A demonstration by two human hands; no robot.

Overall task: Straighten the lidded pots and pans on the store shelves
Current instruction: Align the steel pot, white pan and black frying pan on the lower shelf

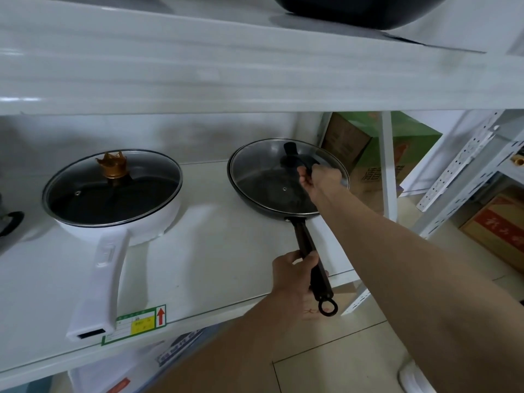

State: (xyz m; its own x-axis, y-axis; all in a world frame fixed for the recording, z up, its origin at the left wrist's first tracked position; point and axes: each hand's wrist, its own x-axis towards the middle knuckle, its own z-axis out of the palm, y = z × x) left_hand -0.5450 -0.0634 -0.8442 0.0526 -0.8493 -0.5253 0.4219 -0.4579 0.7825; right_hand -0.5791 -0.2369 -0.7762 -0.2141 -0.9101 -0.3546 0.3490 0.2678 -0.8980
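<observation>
On the smooth white metal shelf, near its right end: a dark, shallow round frying pan under a domed clear glass lid rimmed in steel, a small vent hole near the lid's middle. Long, slim dark handle angled toward the shelf's front edge, ending in a ring-shaped hanging loop past the edge. Left hand wrapped around that handle, fingers curled and pressed shut on it. Right hand over the lid, fingertips pinched on the black plastic lid knob. To the left, well apart: a deep white glossy pan with a thick white handle, its glass lid topped by a gold crown-shaped knob. Green-and-yellow price label stuck on the shelf's front lip.
</observation>
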